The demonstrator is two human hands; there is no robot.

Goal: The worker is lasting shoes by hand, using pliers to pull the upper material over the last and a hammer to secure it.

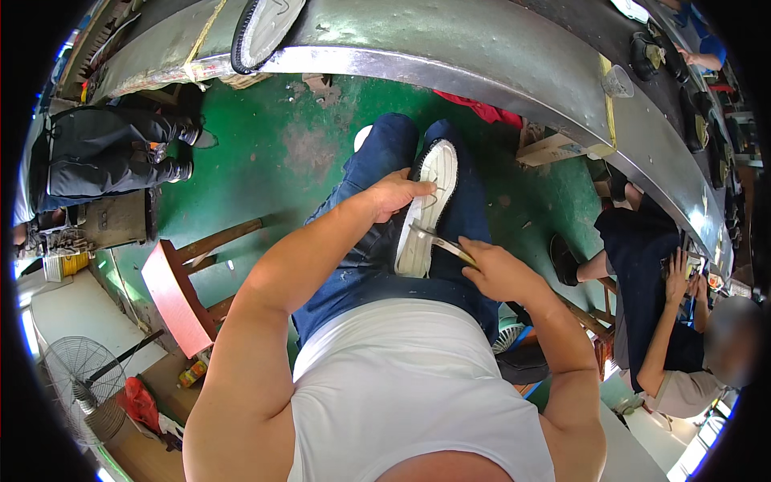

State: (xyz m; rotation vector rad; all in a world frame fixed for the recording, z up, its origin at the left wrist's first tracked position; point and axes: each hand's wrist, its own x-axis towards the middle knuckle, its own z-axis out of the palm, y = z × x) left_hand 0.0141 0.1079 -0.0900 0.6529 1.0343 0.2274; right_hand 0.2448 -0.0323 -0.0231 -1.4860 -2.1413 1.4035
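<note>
A shoe (pixel 440 173) lies bottom up along my thighs, its whitish underside edged by a dark stitched rim. My left hand (pixel 397 194) is closed on its left side, the thumb pressed on the underside and the other fingers partly hidden. Beside that thumb a thin dark curved line, like thread or wire, shows on the underside. Around the handle of a hammer (pixel 443 243), my right hand (pixel 499 273) is closed. The metal head sits over the lower part of the shoe; whether it touches cannot be made out.
A metal-topped bench (pixel 450 40) curves across the front, with another upturned shoe (pixel 269 32) and a clear cup (pixel 618 82) on it. A red stool (pixel 181 297) stands left, near a fan (pixel 80 386). Co-workers sit at right (pixel 642 265) and left (pixel 104 153).
</note>
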